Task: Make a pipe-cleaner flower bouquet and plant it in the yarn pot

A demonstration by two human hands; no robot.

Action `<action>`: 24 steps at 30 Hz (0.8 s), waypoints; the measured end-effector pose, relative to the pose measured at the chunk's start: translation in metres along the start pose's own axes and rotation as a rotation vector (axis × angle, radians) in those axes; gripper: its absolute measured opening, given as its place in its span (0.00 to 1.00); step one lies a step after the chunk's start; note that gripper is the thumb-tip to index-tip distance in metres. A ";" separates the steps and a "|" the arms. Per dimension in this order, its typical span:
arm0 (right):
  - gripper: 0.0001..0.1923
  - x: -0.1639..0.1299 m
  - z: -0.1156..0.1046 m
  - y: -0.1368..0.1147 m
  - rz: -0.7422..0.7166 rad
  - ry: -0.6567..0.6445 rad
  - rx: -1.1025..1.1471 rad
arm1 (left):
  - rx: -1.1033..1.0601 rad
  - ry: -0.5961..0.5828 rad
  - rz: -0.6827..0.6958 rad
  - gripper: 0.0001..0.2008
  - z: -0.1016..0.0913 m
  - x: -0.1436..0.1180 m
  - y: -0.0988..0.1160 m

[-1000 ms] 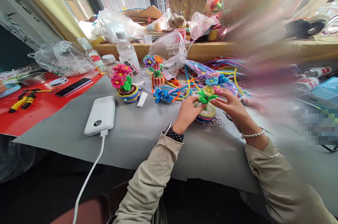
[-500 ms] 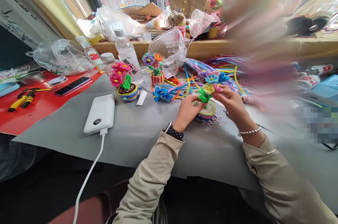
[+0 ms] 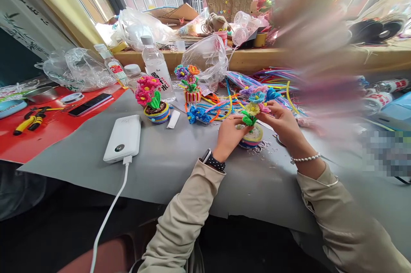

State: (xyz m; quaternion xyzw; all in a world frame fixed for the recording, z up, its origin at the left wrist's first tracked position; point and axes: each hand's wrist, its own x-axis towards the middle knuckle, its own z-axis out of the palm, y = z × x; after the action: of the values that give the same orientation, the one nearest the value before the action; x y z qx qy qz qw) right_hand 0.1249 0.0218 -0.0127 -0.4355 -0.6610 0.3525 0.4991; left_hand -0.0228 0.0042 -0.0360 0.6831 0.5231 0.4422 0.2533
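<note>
Pipe-cleaner flower pot point(image 3: 252, 129) sits between both hands, left hand point(image 3: 228, 136) and right hand point(image 3: 282, 123) grip closed on it.

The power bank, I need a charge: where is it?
Left of the left hand, the power bank lies on the grey mat, near the pink flower pot.

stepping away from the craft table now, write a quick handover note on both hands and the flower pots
Left hand: fingertips at the green leaves of the pastel pipe-cleaner flower pot, which stands on the grey mat.
Right hand: pinching the flower heads from the right.
Done: two flower pots stand finished to the left, the pink flower pot and the purple and orange flower pot.
Left: the pastel one is in hand, with trimmings around its base; loose pipe cleaners lie behind it.
</note>
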 end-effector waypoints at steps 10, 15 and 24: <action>0.12 0.001 0.000 0.001 -0.013 -0.004 -0.030 | 0.002 0.001 -0.023 0.06 -0.001 0.000 0.003; 0.10 0.001 0.000 0.002 -0.051 0.068 -0.171 | 0.007 0.009 -0.001 0.05 -0.001 -0.001 0.005; 0.11 0.002 -0.001 0.003 -0.058 0.067 -0.210 | 0.066 0.045 0.045 0.04 0.002 -0.002 0.003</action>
State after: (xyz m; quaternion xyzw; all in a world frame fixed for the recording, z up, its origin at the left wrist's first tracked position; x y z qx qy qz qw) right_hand 0.1258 0.0245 -0.0145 -0.4778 -0.6895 0.2520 0.4825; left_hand -0.0197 0.0019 -0.0354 0.6925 0.5276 0.4455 0.2089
